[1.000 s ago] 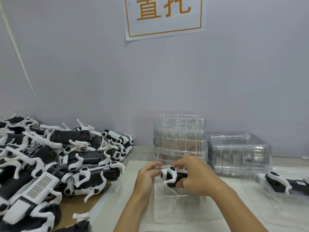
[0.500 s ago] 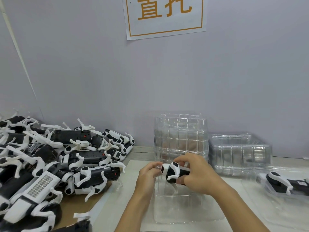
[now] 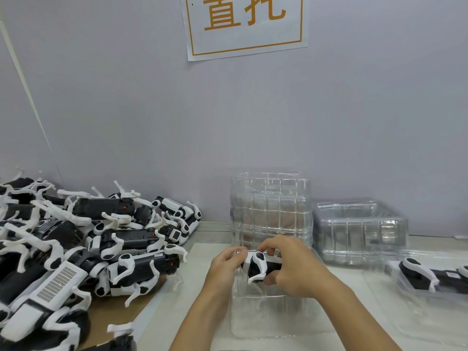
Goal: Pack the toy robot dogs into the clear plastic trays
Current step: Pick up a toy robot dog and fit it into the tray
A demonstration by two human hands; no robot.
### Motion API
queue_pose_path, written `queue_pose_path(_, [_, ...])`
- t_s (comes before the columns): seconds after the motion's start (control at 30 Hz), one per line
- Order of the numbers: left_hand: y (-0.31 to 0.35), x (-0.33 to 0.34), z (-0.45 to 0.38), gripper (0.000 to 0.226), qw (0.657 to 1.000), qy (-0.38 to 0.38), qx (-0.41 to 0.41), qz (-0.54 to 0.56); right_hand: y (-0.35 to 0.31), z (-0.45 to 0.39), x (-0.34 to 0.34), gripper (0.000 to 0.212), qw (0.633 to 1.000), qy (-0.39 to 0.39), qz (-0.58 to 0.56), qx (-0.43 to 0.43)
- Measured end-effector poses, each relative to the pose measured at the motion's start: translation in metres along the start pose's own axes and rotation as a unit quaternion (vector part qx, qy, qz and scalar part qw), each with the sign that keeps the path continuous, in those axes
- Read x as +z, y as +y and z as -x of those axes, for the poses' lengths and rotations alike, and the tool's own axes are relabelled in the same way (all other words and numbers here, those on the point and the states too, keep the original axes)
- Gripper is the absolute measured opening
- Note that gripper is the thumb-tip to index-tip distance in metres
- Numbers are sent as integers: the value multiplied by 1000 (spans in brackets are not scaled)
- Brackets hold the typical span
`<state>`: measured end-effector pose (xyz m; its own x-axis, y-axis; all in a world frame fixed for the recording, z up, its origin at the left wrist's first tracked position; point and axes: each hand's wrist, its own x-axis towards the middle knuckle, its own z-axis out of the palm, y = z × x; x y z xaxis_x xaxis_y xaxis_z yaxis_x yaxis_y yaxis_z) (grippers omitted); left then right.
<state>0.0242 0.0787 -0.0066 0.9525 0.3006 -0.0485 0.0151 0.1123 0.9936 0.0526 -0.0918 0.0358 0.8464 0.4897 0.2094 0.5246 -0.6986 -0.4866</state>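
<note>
A black-and-white toy robot dog (image 3: 259, 267) is held over a clear plastic tray (image 3: 268, 317) lying on the table in front of me. My right hand (image 3: 291, 269) grips the dog's body from above and behind, thumb under it. My left hand (image 3: 225, 264) pinches the dog's left end or the tray's rim with fingertips; which one I cannot tell. A large heap of more toy robot dogs (image 3: 83, 249) fills the left of the table.
A tall stack of empty clear trays (image 3: 271, 206) stands behind my hands against the wall, with a lower stack (image 3: 359, 229) to its right. At the right edge, a packed dog (image 3: 425, 274) lies in a clear tray. A paper sign (image 3: 245, 24) hangs on the wall.
Both hands and the dog have shifted slightly up and to the right over the tray; the grip is the same.
</note>
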Motion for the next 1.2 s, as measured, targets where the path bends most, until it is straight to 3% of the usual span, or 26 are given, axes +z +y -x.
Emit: queue_pose_path(1.2, [9,2,9,18,1000,-1,0,8,-6,2,0,37,1000,-11,2,-27])
